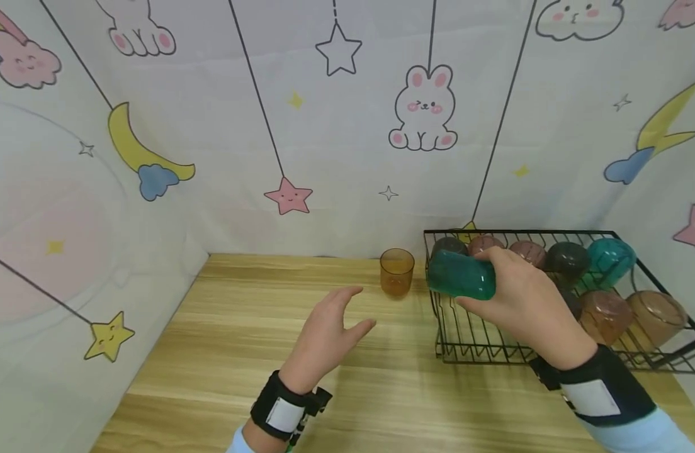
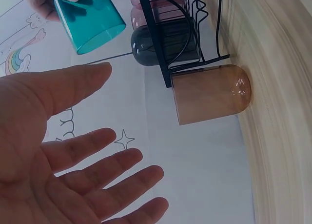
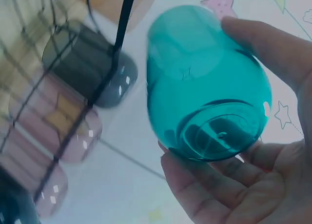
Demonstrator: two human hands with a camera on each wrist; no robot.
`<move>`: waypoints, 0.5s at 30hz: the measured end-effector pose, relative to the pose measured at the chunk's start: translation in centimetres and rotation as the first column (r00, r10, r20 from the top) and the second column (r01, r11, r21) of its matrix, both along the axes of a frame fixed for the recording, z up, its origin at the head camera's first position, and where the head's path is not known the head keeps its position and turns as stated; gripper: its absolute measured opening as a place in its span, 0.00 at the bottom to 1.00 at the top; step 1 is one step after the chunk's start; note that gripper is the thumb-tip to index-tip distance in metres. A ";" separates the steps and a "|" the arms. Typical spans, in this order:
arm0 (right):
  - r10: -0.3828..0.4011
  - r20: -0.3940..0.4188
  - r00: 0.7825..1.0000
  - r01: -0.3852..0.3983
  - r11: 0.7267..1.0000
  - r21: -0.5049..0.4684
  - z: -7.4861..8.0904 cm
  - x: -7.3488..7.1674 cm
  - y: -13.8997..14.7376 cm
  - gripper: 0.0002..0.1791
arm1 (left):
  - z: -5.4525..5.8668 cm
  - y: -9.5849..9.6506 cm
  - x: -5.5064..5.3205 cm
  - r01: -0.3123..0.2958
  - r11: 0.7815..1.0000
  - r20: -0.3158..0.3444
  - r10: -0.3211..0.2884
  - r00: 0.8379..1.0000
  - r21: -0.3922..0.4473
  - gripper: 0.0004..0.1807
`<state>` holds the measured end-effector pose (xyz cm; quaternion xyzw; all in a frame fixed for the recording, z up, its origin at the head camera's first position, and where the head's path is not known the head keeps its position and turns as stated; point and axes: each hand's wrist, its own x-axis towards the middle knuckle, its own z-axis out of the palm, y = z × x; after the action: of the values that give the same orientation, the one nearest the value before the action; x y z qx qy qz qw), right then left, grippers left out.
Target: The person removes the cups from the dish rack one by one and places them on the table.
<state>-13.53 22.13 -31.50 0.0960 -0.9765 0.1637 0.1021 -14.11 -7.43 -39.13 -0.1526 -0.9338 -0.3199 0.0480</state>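
My right hand (image 1: 517,296) grips a teal cup (image 1: 462,275) by its base end, tilted on its side above the left part of the black wire rack (image 1: 483,353). In the right wrist view, the thumb and fingers wrap the teal cup (image 3: 209,87) near its round bottom. My left hand (image 1: 327,336) hovers over the table with fingers spread and nothing in it; the left wrist view shows its open palm (image 2: 29,151). An amber cup (image 1: 396,274) stands upright on the table, left of the rack and beyond the left hand.
Several upturned cups sit in the rack, among them a dark grey cup (image 1: 567,261), a teal cup (image 1: 610,261), a pink cup (image 1: 527,253) and a brown cup (image 1: 657,313). Behind the wooden table (image 1: 257,314) hangs a white printed cloth (image 1: 336,138).
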 end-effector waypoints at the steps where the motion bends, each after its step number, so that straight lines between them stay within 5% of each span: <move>1: -0.004 0.012 1.000 0.005 0.999 -0.036 -0.1 0.0 -0.3 0.45 | 0.0 0.0 0.0 -0.002 1.000 0.000 0.002 1.000 0.003 0.32; 9: -0.030 -0.013 0.999 0.025 0.957 -0.287 -1.1 0.0 -2.2 0.51 | -0.1 -0.1 -0.2 0.014 0.999 0.029 -0.015 0.999 0.047 0.31; 15: -0.023 -0.070 0.997 0.000 0.951 -0.309 -1.6 -0.4 -2.9 0.53 | -0.1 -0.2 -0.2 -0.007 0.998 0.043 0.004 0.999 0.063 0.30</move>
<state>-13.93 19.20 -33.12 0.0792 -0.9351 0.3101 0.1520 -14.32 -7.63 -39.25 -0.1417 -0.9245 -0.3522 0.0336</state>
